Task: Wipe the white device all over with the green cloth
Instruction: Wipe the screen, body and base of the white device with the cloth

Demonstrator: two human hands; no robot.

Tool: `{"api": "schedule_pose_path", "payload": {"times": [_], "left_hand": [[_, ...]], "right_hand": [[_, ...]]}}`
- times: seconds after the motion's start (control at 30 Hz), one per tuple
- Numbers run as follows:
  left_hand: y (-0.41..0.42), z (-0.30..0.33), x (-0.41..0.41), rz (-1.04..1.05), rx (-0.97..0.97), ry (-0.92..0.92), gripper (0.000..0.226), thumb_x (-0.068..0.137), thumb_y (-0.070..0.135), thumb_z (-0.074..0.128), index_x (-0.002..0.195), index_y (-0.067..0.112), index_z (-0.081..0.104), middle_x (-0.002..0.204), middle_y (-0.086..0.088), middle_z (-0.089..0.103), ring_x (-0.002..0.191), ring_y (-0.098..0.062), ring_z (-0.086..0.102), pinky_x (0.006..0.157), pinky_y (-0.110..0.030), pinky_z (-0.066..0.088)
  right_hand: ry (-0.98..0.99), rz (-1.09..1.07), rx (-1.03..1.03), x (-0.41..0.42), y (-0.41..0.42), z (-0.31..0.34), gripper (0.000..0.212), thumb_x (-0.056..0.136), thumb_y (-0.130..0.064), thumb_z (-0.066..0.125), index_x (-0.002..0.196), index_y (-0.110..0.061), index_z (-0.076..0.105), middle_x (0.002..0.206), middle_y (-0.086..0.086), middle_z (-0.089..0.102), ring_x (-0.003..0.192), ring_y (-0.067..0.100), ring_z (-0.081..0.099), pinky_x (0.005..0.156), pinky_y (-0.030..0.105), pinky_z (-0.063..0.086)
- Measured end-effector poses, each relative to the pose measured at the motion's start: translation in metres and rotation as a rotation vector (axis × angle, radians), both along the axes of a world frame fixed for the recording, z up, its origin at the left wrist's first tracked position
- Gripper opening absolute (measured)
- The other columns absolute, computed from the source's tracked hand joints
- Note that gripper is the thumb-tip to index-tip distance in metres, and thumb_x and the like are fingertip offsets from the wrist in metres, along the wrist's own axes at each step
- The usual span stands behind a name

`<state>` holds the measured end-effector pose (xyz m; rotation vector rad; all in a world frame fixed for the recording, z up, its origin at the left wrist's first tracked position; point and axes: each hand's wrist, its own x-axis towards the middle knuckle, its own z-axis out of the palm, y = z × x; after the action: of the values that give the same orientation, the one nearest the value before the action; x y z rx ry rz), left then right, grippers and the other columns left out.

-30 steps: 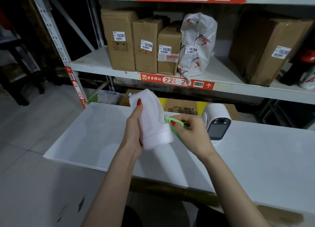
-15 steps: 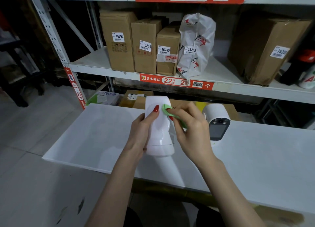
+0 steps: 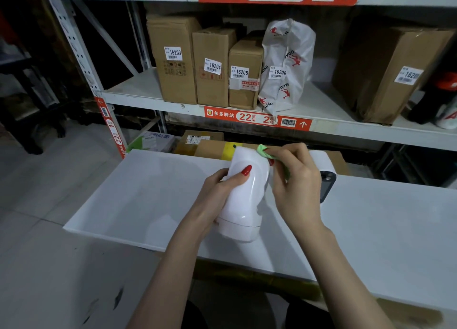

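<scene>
The left hand (image 3: 217,192) grips the smooth white plastic device (image 3: 243,200) firmly while the right hand (image 3: 296,180), fingers pinching the small green cloth (image 3: 262,149), should press evenly across its top.

1. My left hand (image 3: 217,192) grips the white device (image 3: 244,200) above the bench (image 3: 138,200), thumb across its front.
2. My right hand (image 3: 294,180) pinches the green cloth (image 3: 262,150) against the device's upper right edge (most of the cloth is hidden).
3. A second white device (image 3: 325,170) stands behind that hand.
4. Labelled boxes (image 3: 212,66) line the shelf (image 3: 133,86).
</scene>
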<state>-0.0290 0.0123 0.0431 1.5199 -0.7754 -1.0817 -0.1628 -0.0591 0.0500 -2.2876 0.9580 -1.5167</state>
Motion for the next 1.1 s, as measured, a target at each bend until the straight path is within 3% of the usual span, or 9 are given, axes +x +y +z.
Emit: {"api": "schedule_pose_path", "payload": {"times": [0.1, 0.27, 0.37, 0.5, 0.6, 0.8, 0.97, 1.1], "left_hand": [[-0.001, -0.001, -0.002, -0.006, 0.003, 0.011, 0.064, 0.065, 0.063, 0.063, 0.118, 0.028, 0.063, 0.11, -0.002, 0.071, 0.1, -0.026, 0.068, 0.091, -0.047, 0.056], [-0.003, -0.002, 0.0, 0.028, -0.009, 0.055, 0.063, 0.066, 0.064, 0.061, 0.118, 0.029, 0.064, 0.108, -0.003, 0.073, 0.1, -0.027, 0.069, 0.092, -0.049, 0.056], [-0.002, -0.002, 0.001, 0.016, -0.021, 0.077, 0.059, 0.067, 0.063, 0.063, 0.115, 0.028, 0.066, 0.107, -0.003, 0.074, 0.1, -0.027, 0.069, 0.093, -0.05, 0.055], [0.0, 0.0, 0.001, -0.049, -0.038, 0.098, 0.049, 0.07, 0.059, 0.073, 0.107, 0.028, 0.069, 0.1, -0.001, 0.076, 0.097, -0.025, 0.071, 0.091, -0.045, 0.056], [0.001, 0.001, 0.0, -0.08, -0.046, 0.096, 0.049, 0.064, 0.06, 0.064, 0.101, 0.029, 0.068, 0.09, 0.004, 0.077, 0.089, -0.02, 0.072, 0.085, -0.039, 0.058], [0.002, 0.004, -0.001, -0.111, -0.049, 0.122, 0.044, 0.072, 0.055, 0.065, 0.104, 0.026, 0.069, 0.093, 0.001, 0.077, 0.089, -0.02, 0.072, 0.084, -0.038, 0.058], [0.005, 0.009, -0.002, -0.098, -0.078, 0.224, 0.021, 0.09, 0.04, 0.056, 0.093, 0.024, 0.07, 0.078, 0.003, 0.076, 0.069, -0.011, 0.072, 0.071, -0.031, 0.056], [0.006, 0.01, -0.003, -0.075, -0.094, 0.262, 0.02, 0.091, 0.04, 0.055, 0.092, 0.026, 0.069, 0.076, 0.003, 0.076, 0.069, -0.013, 0.072, 0.073, -0.033, 0.056]], "right_hand": [[-0.027, 0.045, 0.05, -0.001, 0.0, 0.002, 0.028, 0.086, 0.004, 0.061, 0.108, -0.009, 0.07, 0.1, 0.003, 0.057, 0.09, 0.013, 0.053, 0.078, 0.015, 0.045], [-0.004, 0.13, 0.01, -0.002, 0.001, 0.003, 0.024, 0.086, 0.006, 0.058, 0.104, -0.005, 0.07, 0.101, 0.003, 0.055, 0.093, 0.02, 0.056, 0.081, 0.022, 0.048], [-0.022, 0.124, 0.053, -0.001, 0.001, 0.003, 0.027, 0.086, 0.008, 0.057, 0.105, -0.007, 0.07, 0.101, 0.002, 0.056, 0.094, 0.017, 0.056, 0.083, 0.019, 0.047], [-0.065, 0.089, 0.127, 0.001, 0.002, 0.006, 0.029, 0.088, 0.008, 0.054, 0.106, -0.009, 0.069, 0.101, 0.005, 0.057, 0.091, 0.014, 0.055, 0.081, 0.011, 0.043], [-0.085, 0.054, 0.183, 0.001, 0.001, 0.007, 0.029, 0.088, 0.008, 0.054, 0.105, -0.011, 0.069, 0.1, 0.004, 0.057, 0.089, 0.012, 0.055, 0.079, 0.004, 0.039], [-0.138, 0.04, 0.33, -0.001, -0.001, 0.008, 0.032, 0.088, 0.007, 0.055, 0.104, -0.016, 0.07, 0.098, -0.009, 0.057, 0.091, -0.001, 0.055, 0.082, -0.001, 0.038], [-0.203, 0.098, 0.575, -0.005, -0.006, 0.009, 0.031, 0.091, 0.003, 0.053, 0.092, -0.025, 0.065, 0.091, -0.015, 0.064, 0.087, 0.005, 0.06, 0.074, 0.002, 0.044], [-0.279, 0.132, 0.777, -0.006, -0.009, 0.007, 0.024, 0.093, -0.004, 0.055, 0.088, -0.025, 0.065, 0.092, -0.006, 0.067, 0.093, 0.019, 0.062, 0.085, 0.03, 0.052]]}}
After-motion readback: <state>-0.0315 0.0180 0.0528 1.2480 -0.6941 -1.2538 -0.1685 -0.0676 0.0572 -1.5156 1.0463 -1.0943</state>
